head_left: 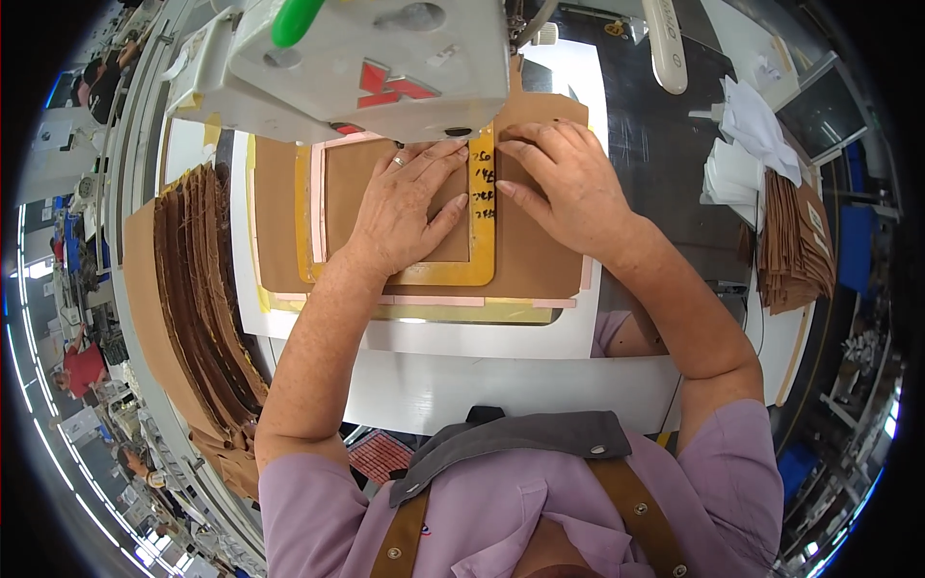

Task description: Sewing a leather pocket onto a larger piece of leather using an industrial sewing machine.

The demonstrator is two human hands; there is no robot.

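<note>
My left hand (417,197) lies on the brown sheet (371,236) inside a yellow rectangular frame (438,275), its fingers extended toward the frame's right bar under the machine head. My right hand (554,178) rests at that bar's outer edge, on the brown piece, fingers slightly bent and apart. The yellow frame bears dark handwriting. Beneath it are a brown piece (530,270) with pink edge strips and a white sheet (462,342). The white machine head (289,72) with a red emblem hangs over the frame's far part, partly hiding it and some fingertips.
A stack of brown pieces (193,279) stands at left. At right lie white papers (752,125) and another brown stack (790,241). A white handle (665,43) hangs at the upper right. Other people (82,371) work along the far left.
</note>
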